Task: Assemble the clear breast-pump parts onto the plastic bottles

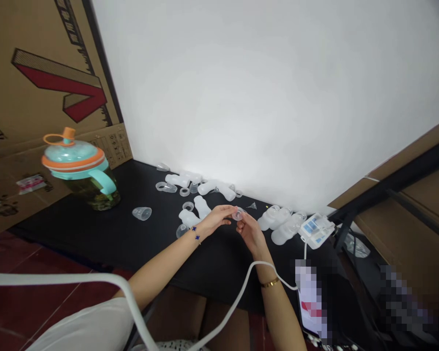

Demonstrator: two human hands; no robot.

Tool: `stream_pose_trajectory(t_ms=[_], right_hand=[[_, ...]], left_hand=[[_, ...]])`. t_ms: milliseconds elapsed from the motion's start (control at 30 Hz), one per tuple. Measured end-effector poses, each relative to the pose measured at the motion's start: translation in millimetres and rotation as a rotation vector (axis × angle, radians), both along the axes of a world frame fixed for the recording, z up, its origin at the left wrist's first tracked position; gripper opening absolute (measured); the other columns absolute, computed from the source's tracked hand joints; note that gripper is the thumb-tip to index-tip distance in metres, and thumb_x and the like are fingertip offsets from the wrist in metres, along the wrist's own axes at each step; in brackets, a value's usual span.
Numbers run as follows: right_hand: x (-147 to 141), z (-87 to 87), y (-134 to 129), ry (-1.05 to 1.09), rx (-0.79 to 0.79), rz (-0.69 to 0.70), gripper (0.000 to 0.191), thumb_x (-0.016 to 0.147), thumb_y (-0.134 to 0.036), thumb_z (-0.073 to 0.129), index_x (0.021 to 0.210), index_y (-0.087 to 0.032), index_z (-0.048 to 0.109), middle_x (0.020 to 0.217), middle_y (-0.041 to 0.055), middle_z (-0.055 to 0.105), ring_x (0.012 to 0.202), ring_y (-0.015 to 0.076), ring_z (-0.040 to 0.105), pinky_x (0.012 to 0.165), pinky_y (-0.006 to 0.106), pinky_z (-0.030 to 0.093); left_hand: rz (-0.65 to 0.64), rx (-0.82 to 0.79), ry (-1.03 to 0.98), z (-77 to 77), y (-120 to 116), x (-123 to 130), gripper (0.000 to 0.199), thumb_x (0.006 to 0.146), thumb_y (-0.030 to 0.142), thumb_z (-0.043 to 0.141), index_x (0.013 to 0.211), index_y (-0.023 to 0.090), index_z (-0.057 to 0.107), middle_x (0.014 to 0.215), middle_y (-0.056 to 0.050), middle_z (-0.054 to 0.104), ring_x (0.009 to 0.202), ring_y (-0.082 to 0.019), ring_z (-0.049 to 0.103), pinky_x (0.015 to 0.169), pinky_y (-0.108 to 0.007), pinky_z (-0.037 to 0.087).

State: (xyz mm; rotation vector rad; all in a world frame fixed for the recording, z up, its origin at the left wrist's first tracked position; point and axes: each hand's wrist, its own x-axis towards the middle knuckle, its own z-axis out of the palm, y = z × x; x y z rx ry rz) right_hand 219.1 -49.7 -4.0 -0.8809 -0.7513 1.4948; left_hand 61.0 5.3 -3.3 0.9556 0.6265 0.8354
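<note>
Over the black table [146, 248], my left hand [216, 219] and my right hand [251, 235] meet, both closed at the fingertips on one small clear round piece [237, 213]. It looks like a bottle ring; whether a teat sits in it I cannot tell. Left of my hands lie two white bottles [203, 207], a clear ring [188, 206] and a clear cap [182, 230] partly behind my left forearm. More white bottles [215, 187] lie along the wall. To the right, several white bottles with clear tops [283, 231] lie side by side.
A clear cup-shaped cap [142, 213] lies farther left, near a turquoise and orange jug [80, 170]. At right are a white power strip [316, 230] and a phone [310, 302]. A white cable [241, 292] crosses in front of me. A white wall [259, 97] bounds the back.
</note>
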Motion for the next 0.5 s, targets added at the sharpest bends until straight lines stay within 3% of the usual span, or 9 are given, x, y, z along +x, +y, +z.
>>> stream_pose_trajectory(t_ms=[300, 500], right_hand=[[1.1, 1.6, 2.0, -0.029, 0.047, 0.001, 0.029, 0.073, -0.040, 0.089, 0.074, -0.019, 0.070, 0.060, -0.0048, 0.051, 0.054, 0.0091, 0.040, 0.052, 0.025, 0.037], [-2.5, 4.0, -1.5, 0.007, 0.024, -0.006, 0.026, 0.077, -0.040, 0.086, 0.084, -0.019, 0.074, 0.064, -0.0033, 0.056, 0.056, 0.0096, 0.043, 0.053, 0.024, 0.039]], left_hand=[[-0.028, -0.026, -0.035, 0.1, 1.3, 2.0, 0.042, 0.072, 0.051, 0.086, 0.085, 0.013, 0.075, 0.081, -0.005, 0.069, 0.073, -0.013, 0.061, 0.064, -0.023, 0.042], [-0.025, -0.032, -0.055, 1.1, -0.1, 1.0, 0.044, 0.072, 0.052, 0.085, 0.089, 0.013, 0.075, 0.084, -0.007, 0.070, 0.075, -0.014, 0.062, 0.067, -0.024, 0.044]])
